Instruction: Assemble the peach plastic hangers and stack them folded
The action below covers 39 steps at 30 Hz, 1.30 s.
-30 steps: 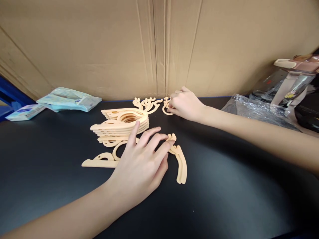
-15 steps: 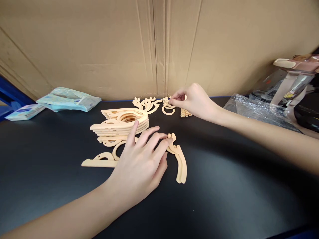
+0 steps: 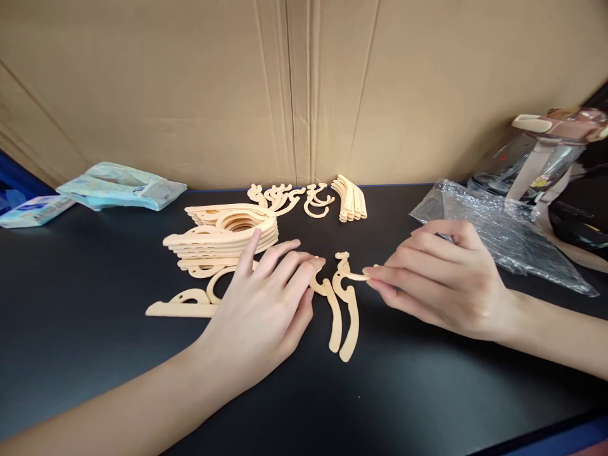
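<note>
My left hand lies with fingers spread over a flat beige hanger piece, which sticks out to its left. Its fingertips rest at the top of a curved beige arm piece. Just right of that lies a second curved piece. My right hand pinches a small beige hook, whose far end is at the top of the second curved piece. Behind my left hand is a stack of beige hanger pieces.
Small beige hooks and a bundle of curved strips lie at the back, before a cardboard wall. Blue tissue packs are at left. Crinkled clear plastic and a bottle are at right.
My right hand has come from the back toward the front right with a hook in its fingers. The two curved pieces now lie apart. My left hand has hardly moved.
</note>
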{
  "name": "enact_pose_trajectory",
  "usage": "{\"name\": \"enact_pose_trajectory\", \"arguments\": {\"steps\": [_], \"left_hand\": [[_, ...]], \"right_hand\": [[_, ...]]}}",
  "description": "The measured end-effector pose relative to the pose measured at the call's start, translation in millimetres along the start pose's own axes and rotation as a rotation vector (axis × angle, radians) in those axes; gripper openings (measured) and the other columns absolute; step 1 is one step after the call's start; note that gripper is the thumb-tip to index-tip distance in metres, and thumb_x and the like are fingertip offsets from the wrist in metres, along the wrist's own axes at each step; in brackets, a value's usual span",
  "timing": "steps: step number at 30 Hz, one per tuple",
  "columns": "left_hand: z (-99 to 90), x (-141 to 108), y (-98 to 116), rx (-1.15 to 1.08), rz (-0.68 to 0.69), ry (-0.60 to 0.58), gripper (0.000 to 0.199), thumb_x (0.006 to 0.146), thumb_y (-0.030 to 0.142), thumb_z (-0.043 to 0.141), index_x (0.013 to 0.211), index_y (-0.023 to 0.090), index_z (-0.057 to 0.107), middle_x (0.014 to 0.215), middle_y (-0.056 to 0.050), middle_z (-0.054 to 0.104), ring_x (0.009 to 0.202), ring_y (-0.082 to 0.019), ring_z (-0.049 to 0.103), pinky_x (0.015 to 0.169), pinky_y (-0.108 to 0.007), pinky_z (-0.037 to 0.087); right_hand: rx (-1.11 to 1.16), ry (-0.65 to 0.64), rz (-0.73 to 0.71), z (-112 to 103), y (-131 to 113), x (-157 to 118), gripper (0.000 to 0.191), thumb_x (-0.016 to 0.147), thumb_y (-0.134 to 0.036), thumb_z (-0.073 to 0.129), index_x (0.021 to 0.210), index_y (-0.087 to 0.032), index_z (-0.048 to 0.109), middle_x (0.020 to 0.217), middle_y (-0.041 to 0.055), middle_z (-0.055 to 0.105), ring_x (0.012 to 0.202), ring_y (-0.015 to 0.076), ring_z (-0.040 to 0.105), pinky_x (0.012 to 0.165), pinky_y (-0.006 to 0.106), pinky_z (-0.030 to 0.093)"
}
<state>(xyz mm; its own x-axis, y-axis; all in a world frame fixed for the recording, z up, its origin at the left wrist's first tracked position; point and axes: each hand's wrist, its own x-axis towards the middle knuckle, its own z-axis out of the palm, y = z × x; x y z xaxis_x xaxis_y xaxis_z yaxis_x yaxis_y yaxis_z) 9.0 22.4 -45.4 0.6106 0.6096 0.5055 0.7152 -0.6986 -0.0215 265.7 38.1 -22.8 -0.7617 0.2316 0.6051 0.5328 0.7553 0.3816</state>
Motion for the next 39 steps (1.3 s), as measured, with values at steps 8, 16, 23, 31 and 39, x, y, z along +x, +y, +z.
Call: {"name": "enact_pose_trajectory", "arguments": {"steps": [8,16,23,31,39], "left_hand": [[4.2,-3.4,-2.7,-0.061,0.129,0.003,0.029,0.101,0.014,0.042,0.114,0.019,0.068,0.110,-0.003,0.073,0.121,-0.026,0.059,0.122,-0.054,0.025],[-1.5,2.8,0.9,-0.141,0.183,-0.067,0.030,0.104,0.013,0.037,0.113,0.014,0.065,0.108,-0.007,0.073,0.106,-0.022,0.067,0.105,-0.042,0.045],[0.5,1.9,-0.2,-0.134,0.172,-0.041,0.026,0.104,0.012,0.040,0.113,0.013,0.065,0.105,-0.005,0.072,0.108,-0.022,0.065,0.104,-0.041,0.040],[-0.2,2.5,1.3,-0.128,0.169,-0.045,0.025,0.103,0.012,0.042,0.116,0.012,0.064,0.108,-0.005,0.072,0.111,-0.022,0.063,0.106,-0.040,0.037],[0.5,0.5,-0.4,-0.130,0.175,-0.046,0.025,0.103,0.011,0.042,0.117,0.013,0.063,0.109,-0.005,0.071,0.111,-0.023,0.062,0.108,-0.042,0.035]], "right_hand": [[0.052,-0.102,-0.077,2.8,3.9,-20.6,0.011,0.097,-0.012,0.061,0.090,-0.013,0.069,0.072,0.0007,0.065,0.073,0.0155,0.059,0.081,0.036,0.045],[0.467,-0.310,0.070,1.7,6.1,-12.3,0.020,0.105,-0.023,0.051,0.100,-0.017,0.070,0.081,0.0007,0.068,0.077,0.0139,0.057,0.085,0.033,0.041],[0.180,-0.243,0.170,27.5,70.5,4.1,0.019,0.102,-0.028,0.055,0.102,-0.016,0.070,0.089,0.0051,0.070,0.081,0.0192,0.063,0.079,0.034,0.042],[-0.063,-0.469,0.271,69.1,111.0,20.3,0.038,0.099,-0.013,0.041,0.126,-0.014,0.067,0.117,0.0158,0.065,0.103,0.0287,0.062,0.088,0.040,0.042],[0.113,-0.531,0.786,85.7,115.4,24.4,0.037,0.098,-0.039,0.053,0.122,-0.014,0.063,0.095,0.0082,0.073,0.082,0.0236,0.066,0.067,0.032,0.043]]}}
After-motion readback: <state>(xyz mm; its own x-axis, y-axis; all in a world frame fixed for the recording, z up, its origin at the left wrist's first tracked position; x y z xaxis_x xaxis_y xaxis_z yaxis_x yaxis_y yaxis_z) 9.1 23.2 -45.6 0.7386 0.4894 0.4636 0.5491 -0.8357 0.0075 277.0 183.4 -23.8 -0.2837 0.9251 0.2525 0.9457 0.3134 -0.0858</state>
